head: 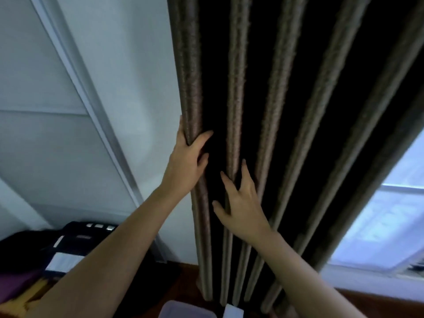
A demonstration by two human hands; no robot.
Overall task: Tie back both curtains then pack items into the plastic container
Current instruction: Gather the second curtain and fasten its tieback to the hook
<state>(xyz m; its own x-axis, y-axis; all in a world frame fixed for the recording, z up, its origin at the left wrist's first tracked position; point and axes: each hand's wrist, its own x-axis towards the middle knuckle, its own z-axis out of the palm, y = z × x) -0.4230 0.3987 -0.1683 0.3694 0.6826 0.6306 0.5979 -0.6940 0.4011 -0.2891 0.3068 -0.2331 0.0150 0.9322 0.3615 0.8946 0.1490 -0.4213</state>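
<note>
A dark brown pleated curtain [286,111] hangs from the top of the view down to the floor, filling the middle and right. My left hand [187,161] grips its leftmost fold, thumb behind the edge and fingers curled round the front. My right hand [241,200] lies with spread fingers on the second fold, the fingertips reaching into the gaps beside it. The rim of a clear plastic container [183,309] shows at the bottom edge, below the curtain.
A white wall and a sliding-door frame [91,99] stand to the left. Dark bags and folded clothes [64,249] are piled at the lower left. A bright window [390,226] shows to the right of the curtain. A small white item [232,312] lies by the container.
</note>
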